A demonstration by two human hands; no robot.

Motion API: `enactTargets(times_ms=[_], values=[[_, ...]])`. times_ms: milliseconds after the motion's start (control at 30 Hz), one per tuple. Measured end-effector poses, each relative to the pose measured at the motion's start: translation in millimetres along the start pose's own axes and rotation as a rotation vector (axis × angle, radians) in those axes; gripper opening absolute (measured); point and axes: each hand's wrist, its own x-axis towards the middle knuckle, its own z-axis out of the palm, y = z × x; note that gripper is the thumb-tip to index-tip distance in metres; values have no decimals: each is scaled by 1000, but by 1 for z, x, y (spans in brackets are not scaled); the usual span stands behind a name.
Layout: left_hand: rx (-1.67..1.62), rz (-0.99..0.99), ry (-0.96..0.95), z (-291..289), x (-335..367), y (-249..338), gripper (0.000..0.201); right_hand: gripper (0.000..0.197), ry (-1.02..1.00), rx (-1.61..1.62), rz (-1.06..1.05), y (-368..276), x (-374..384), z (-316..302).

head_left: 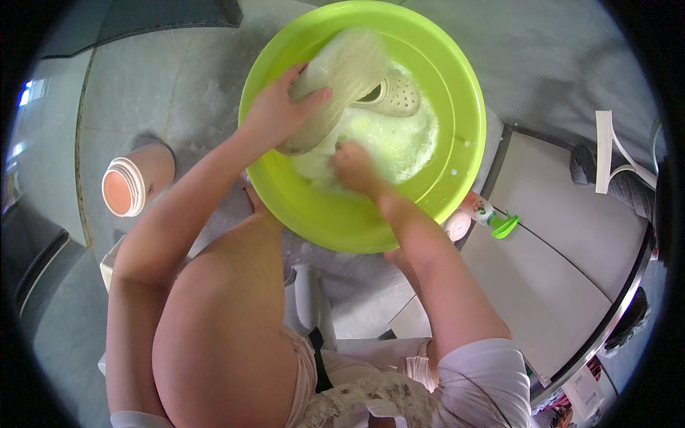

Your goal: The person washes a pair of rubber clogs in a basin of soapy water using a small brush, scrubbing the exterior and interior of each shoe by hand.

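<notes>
A pale clog (349,68), its sole turned up, is tilted over the left side of a lime-green basin (467,146). My left hand (282,107) grips it by the side, the thumb lying across the sole. Another pale clog (399,97) with small round holes lies in the foamy water (392,139), partly hidden by the first. Low over the foam, beside the held clog's near end, is my right hand (353,165), its fingers curled closed. Its fingertips are blurred, and whatever they may hold does not show.
On the floor left of the basin a pinkish tub (139,180) lies on its side. At the basin's lower right is a bottle with a green top (492,214), beside a light panelled surface (549,242). My bare knee (228,307) rises between my arms.
</notes>
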Motion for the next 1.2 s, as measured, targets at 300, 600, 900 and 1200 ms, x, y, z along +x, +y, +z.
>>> enactTargets(times_ms=[300, 600, 900, 1200], values=[[502, -11, -555, -7, -36, 10, 67, 41, 541, 245, 355, 48, -20, 11], [298, -231, -497, 33, -13, -27, 64, 64, 473, 16, 507, 70, -26, -13], [372, -195, -443, 31, -19, -42, 56, 53, 299, 542, 590, -67, 3, -99], [723, 124, -488, 32, -19, -56, 39, 65, 212, 651, 705, -73, 12, -101]])
